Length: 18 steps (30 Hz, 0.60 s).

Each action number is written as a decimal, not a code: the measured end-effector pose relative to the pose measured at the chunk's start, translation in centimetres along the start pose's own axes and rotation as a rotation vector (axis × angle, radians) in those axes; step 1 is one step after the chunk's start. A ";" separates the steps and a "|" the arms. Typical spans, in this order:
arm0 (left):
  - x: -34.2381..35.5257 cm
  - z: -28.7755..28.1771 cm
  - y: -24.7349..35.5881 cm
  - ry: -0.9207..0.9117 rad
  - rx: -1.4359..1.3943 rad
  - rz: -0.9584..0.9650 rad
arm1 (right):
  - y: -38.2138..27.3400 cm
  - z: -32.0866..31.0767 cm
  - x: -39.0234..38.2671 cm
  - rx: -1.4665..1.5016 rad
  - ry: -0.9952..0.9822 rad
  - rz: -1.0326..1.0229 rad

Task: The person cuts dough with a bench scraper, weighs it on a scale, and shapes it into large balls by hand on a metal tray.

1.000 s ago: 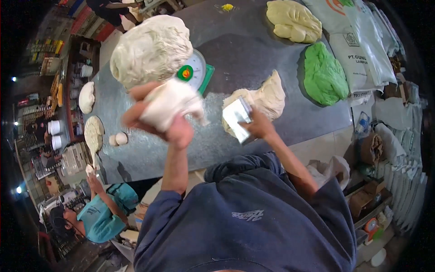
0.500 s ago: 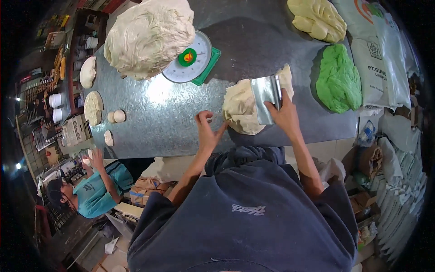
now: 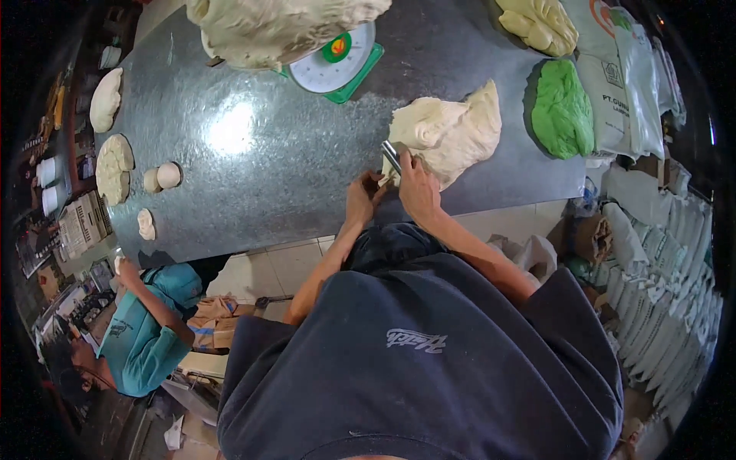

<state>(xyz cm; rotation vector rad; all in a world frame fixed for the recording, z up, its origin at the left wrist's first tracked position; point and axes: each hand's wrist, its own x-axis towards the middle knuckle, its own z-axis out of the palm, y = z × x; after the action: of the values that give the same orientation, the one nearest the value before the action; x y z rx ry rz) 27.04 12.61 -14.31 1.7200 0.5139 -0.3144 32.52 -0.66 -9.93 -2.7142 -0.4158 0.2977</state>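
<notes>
A pale dough mass (image 3: pixel 448 138) lies on the metal table just ahead of me. My right hand (image 3: pixel 419 188) grips a metal dough scraper (image 3: pixel 392 156), tilted on edge at the dough's near left side. Close beside it, my left hand (image 3: pixel 363 197) has its fingers curled in at a narrow tip of the same dough; its fingertips are partly hidden. Beyond my hands stands a green dial scale (image 3: pixel 337 65) with a much bigger pale dough mass (image 3: pixel 284 31) over it, cut off by the top of the view.
Green dough (image 3: pixel 563 111) and yellow dough (image 3: pixel 539 27) sit at the table's right, beside white sacks (image 3: pixel 613 107). Small dough balls (image 3: pixel 169 175) and flatter dough pieces (image 3: pixel 115 169) lie at the left. A person in a teal shirt (image 3: pixel 149 337) is at the lower left.
The scraper has gone from lying across the dough's middle to its near left edge, turned on edge. My left hand has closed in at the dough's tip. The view has shifted.
</notes>
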 end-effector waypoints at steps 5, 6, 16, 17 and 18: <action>1.4 -1.6 1.3 -0.017 0.061 0.105 | -0.7 2.8 1.4 0.006 0.132 0.076; 1.6 -2.2 2.4 0.002 0.040 0.179 | -0.3 3.2 1.9 0.072 0.150 0.066; 4.8 -15.7 30.4 0.309 0.475 0.985 | 2.8 -9.9 3.4 0.142 0.434 0.248; 6.2 -17.4 31.1 0.413 0.684 0.964 | 4.0 -11.0 5.4 0.170 0.507 0.228; 7.0 -17.8 31.5 0.570 0.724 0.935 | 5.3 -12.0 7.6 0.196 0.578 0.216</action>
<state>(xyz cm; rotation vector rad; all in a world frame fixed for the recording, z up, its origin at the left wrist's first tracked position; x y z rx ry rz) 47.57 26.44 13.06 2.5520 -0.0860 0.7710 44.01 -6.87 -2.23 -2.4983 0.0696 -0.3701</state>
